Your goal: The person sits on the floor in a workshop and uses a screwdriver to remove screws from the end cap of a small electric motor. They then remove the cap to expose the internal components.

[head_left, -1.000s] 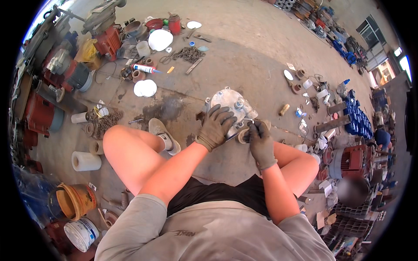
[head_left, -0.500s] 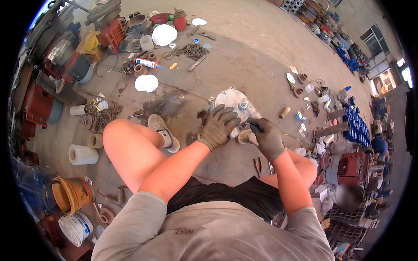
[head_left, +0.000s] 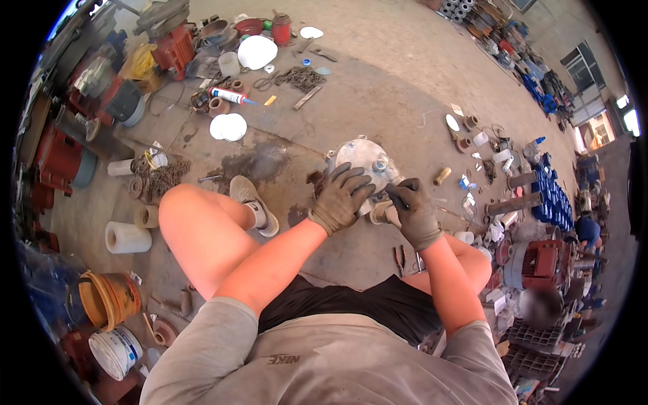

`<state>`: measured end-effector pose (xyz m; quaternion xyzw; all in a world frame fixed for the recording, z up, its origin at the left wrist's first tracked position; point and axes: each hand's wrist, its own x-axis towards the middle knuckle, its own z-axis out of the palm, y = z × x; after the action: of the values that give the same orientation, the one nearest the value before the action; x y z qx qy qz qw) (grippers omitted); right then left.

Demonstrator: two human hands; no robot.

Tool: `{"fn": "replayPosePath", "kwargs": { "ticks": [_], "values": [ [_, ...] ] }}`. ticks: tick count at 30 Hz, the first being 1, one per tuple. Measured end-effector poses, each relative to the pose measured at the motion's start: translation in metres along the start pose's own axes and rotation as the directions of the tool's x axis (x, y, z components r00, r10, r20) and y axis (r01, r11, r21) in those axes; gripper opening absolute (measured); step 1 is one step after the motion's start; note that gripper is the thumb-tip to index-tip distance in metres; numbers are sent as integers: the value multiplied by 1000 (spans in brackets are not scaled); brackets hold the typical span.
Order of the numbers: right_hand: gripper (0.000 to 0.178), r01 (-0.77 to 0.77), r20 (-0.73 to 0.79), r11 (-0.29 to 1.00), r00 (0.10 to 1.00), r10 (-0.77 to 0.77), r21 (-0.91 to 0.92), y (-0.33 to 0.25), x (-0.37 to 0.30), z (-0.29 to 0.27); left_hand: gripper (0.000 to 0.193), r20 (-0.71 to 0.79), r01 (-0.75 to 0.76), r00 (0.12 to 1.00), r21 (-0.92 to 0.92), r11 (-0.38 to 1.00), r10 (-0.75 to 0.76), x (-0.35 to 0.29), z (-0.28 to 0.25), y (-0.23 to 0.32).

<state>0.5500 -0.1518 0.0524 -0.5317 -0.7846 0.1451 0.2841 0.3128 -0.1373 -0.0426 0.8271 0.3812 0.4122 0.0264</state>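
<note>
A round, flat-topped grey metal housing [head_left: 362, 152] with bolts round its edge and a raised fitting stands on the floor between my legs. My left hand [head_left: 341, 198], in a dark work glove, lies across its near left side with the fingers stretched and slightly apart. Beside its near right edge, my gloved right hand [head_left: 418, 217] has its fingers curled and pinched together. Whatever sits between those fingertips is too small or hidden to make out. Both hands cover part of the housing's near side.
Pliers [head_left: 399, 259] lie near my right knee. A sealant tube [head_left: 228, 96], a chain [head_left: 301, 78] and white discs [head_left: 228, 126] are on the floor ahead. Buckets [head_left: 116, 352] and red motors [head_left: 59, 156] stand left; blue parts [head_left: 552, 192] and another motor [head_left: 540, 262] stand right.
My right hand has drawn slightly right, with its fingers more curled. The left hand stays on the housing almost unmoved.
</note>
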Motion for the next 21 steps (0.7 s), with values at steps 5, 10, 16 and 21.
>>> {"fn": "replayPosePath", "kwargs": {
  "ticks": [5, 10, 16, 21],
  "values": [
    [32, 44, 102, 992, 993, -57, 121, -11, 8, -11, 44, 1, -4, 1000, 42, 999, 4, -15, 22, -11],
    [22, 66, 142, 998, 987, -68, 22, -1, 5, -7, 43, 51, 8, 999, 8, 1000, -9, -14, 14, -4],
    [25, 79, 172, 968, 984, -39, -237, 84, -7, -30, 46, 42, -48, 998, 37, 998, 47, -11, 27, -12],
    [34, -118, 319, 895, 908, 273, -430, 63, -34, -28, 49, 130, -33, 991, 104, 994, 20, -11, 11, -3]
  ]
}}
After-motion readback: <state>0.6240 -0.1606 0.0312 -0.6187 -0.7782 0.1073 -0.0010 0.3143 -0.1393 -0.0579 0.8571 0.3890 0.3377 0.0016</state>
